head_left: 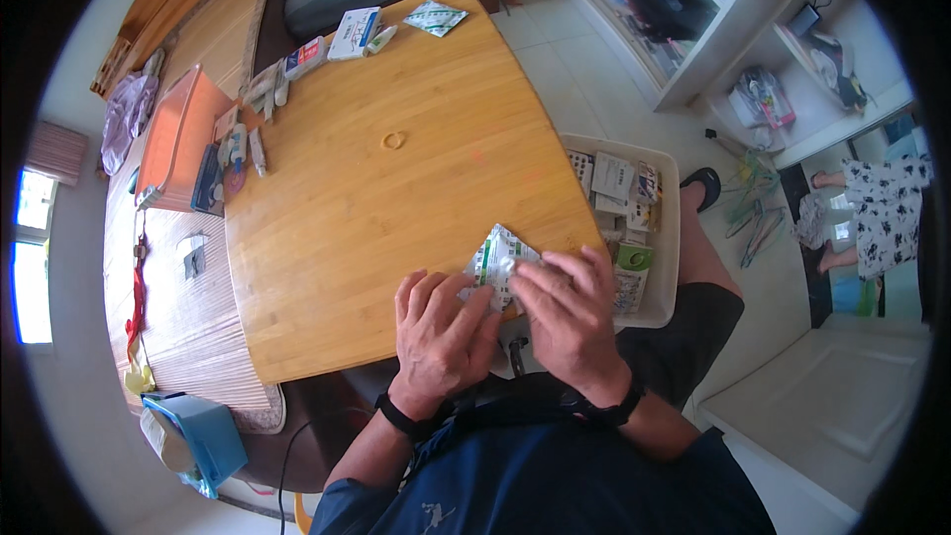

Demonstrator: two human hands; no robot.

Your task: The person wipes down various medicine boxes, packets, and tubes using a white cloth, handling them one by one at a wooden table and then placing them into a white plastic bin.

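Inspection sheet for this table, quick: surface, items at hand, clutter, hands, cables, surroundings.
Surface: light-brown wooden tabletop, rounded corners.
Items at hand: flat white packet with green print, near edge.
Clutter: tan ring-shaped band mid-table; white-and-green square packet and white rectangular box toward far end.
Hands: left hand and right hand, fingers of both at the near packet; exact grip unclear.
Cables: thin black cable, lower left, off the tabletop.
Surroundings: white open shelving, right; blue plastic bin, lower left.
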